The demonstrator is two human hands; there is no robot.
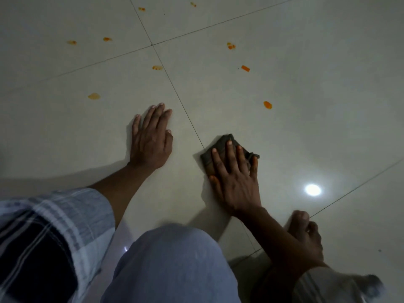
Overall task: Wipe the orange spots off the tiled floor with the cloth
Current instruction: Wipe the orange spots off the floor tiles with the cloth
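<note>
Surface: glossy pale grey tiled floor, large square tiles with thin dark grout lines; a round bright light reflection at right. Lying on it: scattered small orange spots, a folded dark grey-brown cloth beside a grout line, and a bare foot at lower right. The left hand rests flat on the tile; the right hand presses on the cloth with spread fingers.

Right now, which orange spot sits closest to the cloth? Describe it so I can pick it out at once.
Find the right hand pressing the dark cloth flat on the tiled floor. Look beyond the fingertips and a little to the right, on the same tile: a single solid oval orange spot. It is the nearest spot on that side; the next one beyond it is slimmer and bar-shaped.
</note>
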